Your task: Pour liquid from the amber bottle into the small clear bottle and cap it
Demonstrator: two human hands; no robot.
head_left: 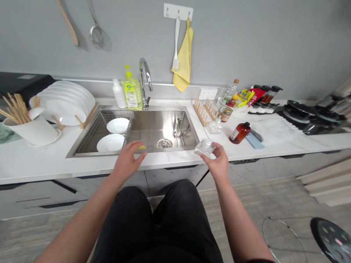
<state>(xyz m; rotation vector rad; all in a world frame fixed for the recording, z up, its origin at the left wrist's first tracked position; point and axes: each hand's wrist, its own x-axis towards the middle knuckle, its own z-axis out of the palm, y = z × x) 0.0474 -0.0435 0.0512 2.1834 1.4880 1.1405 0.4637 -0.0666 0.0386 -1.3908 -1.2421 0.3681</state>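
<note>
My right hand (219,163) grips a small clear glass piece (204,147) at the front edge of the counter, right of the sink. Its exact kind is hard to make out. Over the sink's front rim is my left hand (128,162), thumb and fingers apart with nothing between them. A small yellow item (142,147), perhaps a sponge, shows beside its fingertips. Two white bowls (111,143) sit in the left part of the steel sink (153,121). Another clear glass piece (215,126) and a brown bottle (239,133) stand on the counter at right.
White plates (64,96) and a utensil holder (32,129) with chopsticks stand at left. Soap bottles (131,91) and the faucet (144,80) rise behind the sink. A wooden rack (203,111), blue cloth (254,140) and dark pans (300,113) occupy the right. A stool (340,246) stands on the floor.
</note>
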